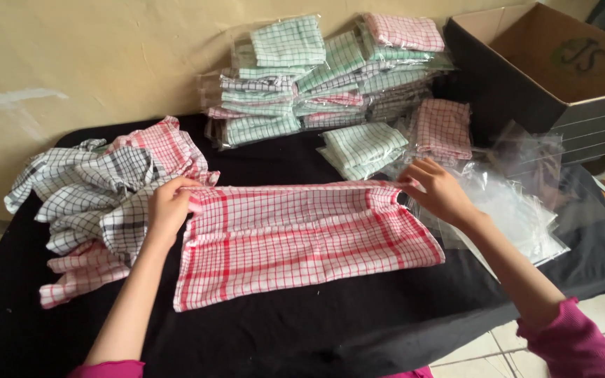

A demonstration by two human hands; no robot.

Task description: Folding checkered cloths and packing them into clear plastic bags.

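Note:
A red-and-white checked cloth (302,241) lies spread flat on the black table cover (302,329), folded along its far edge. My left hand (168,208) pinches the cloth's far left corner. At the far right corner, my right hand (437,190) grips the fold. Both arms reach in from the bottom of the view in pink sleeves.
A loose heap of grey and red checked cloths (92,196) lies at the left. Bagged folded cloths (323,73) are stacked against the wall. Empty clear plastic bags (519,203) lie at the right. An open cardboard box (561,63) stands at the back right.

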